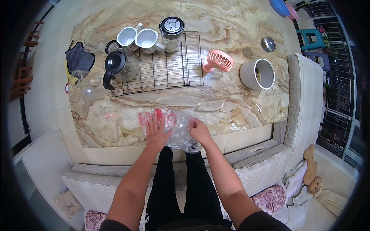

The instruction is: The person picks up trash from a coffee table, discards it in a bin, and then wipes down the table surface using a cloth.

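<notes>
A crinkled clear plastic bag [177, 131] with red print lies at the marble table's near edge, partly hanging over it. My left hand [156, 133] rests spread on the bag's red-printed left part. My right hand [200, 131] has its fingers closed on the bag's right part. A small pink strip [111, 116] lies left of the bag. Beyond my hands is a black wire rack [162, 69] bearing two white mugs [146, 40], a black-lidded pot [115, 65] and a lidded jar [172, 34]. A pink fan [219, 59] stands beside the rack.
A white cylindrical container [257, 74] and a metal-lidded glass jar [268, 45] stand at the table's right. Glassware [81, 79] and a dark cloth [79, 57] lie at the left. A cushioned bench [254, 158] runs along the near edge and the table's right side [302, 96].
</notes>
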`<state>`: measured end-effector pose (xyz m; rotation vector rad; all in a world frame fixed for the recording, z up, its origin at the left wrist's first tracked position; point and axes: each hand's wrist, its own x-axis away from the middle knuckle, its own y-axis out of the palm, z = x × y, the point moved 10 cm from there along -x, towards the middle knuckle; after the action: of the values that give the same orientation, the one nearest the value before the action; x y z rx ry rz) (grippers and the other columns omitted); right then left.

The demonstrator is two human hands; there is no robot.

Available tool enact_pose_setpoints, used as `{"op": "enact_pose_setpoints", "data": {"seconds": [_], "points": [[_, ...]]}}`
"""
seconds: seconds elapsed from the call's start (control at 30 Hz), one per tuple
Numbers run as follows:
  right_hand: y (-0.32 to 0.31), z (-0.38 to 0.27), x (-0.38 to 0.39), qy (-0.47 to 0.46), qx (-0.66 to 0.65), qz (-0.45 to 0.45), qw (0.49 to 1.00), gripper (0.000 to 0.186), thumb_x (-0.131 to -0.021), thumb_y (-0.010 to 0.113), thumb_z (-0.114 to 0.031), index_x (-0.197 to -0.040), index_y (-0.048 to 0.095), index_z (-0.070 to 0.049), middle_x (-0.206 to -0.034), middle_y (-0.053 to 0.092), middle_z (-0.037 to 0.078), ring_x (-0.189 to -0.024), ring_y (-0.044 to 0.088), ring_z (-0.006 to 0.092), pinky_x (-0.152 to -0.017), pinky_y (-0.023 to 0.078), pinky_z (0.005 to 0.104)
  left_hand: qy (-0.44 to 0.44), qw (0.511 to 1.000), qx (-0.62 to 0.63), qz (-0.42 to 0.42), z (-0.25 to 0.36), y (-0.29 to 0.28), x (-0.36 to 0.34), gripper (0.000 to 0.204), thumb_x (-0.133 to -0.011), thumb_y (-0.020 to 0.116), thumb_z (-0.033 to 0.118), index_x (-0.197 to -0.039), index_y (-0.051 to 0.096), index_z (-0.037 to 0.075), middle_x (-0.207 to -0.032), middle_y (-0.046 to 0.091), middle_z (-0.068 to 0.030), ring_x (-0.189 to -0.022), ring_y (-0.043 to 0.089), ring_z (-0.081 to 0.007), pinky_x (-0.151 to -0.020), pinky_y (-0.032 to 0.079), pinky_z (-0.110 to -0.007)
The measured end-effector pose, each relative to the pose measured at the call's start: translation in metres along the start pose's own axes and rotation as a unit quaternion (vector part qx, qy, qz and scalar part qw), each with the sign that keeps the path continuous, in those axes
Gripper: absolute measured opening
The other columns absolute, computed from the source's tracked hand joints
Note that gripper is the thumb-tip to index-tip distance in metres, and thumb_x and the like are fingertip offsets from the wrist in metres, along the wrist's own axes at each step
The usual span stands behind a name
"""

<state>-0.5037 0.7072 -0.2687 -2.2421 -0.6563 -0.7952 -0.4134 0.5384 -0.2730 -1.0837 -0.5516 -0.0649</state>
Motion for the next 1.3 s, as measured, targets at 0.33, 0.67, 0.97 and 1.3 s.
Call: {"op": "enact_pose_setpoints", "data": {"seconds": [0.33,0.67,0.97,1.3], "points": [[-0.072,0.034,0.010,0.017,0.041,0.164,0.985,0.011,-0.077,0.061,-0.009,-0.085,0.065,-0.002,-0.073,0.065,0.013,-0.064,0.063,0.0239,-0.062,0.050,0.0327,0.007,0.999,-0.003,-0.031,-0.008,0.007,0.003,0.098,-0.074,0.067,0.039,-0.145,0.006,0.011,-0.150,-0.002,-0.0192,-0.138,-0.004,-0.0378,-0.109,0.001,-0.054],[-0.004,0.015,0.013,0.105,-0.071,-0.027,0.992,0.046,-0.080,0.064,-0.043,-0.070,0.065,0.003,-0.058,0.060,0.012,-0.057,0.058,0.0167,-0.057,0.046,0.0308,0.007,0.999,-0.012,-0.043,-0.009,0.010,0.003,0.096,-0.075,0.062,0.049,-0.145,0.008,0.013,-0.150,-0.002,-0.0182,-0.138,-0.004,-0.0373,-0.109,-0.001,-0.054],[-0.031,0.047,-0.003,0.082,-0.278,0.122,0.949,0.018,-0.083,0.064,-0.014,-0.078,0.061,0.003,-0.061,0.059,0.004,-0.051,0.054,0.0099,-0.051,0.045,0.0227,-0.049,0.999,0.012,-0.021,-0.020,0.015,0.001,0.104,-0.073,0.061,0.057,-0.145,0.004,0.011,-0.149,-0.007,-0.0224,-0.137,-0.007,-0.0400,-0.107,-0.003,-0.056],[-0.034,-0.092,0.055,-0.329,0.150,0.209,0.908,0.044,-0.079,0.058,-0.009,-0.122,0.050,-0.007,-0.128,0.046,0.019,-0.120,0.043,0.0358,-0.100,0.030,0.0477,-0.062,0.996,0.024,0.053,-0.010,-0.006,0.007,0.103,-0.072,0.064,0.055,-0.146,0.005,0.014,-0.149,-0.004,-0.0235,-0.137,-0.005,-0.0423,-0.105,-0.001,-0.060]]}}
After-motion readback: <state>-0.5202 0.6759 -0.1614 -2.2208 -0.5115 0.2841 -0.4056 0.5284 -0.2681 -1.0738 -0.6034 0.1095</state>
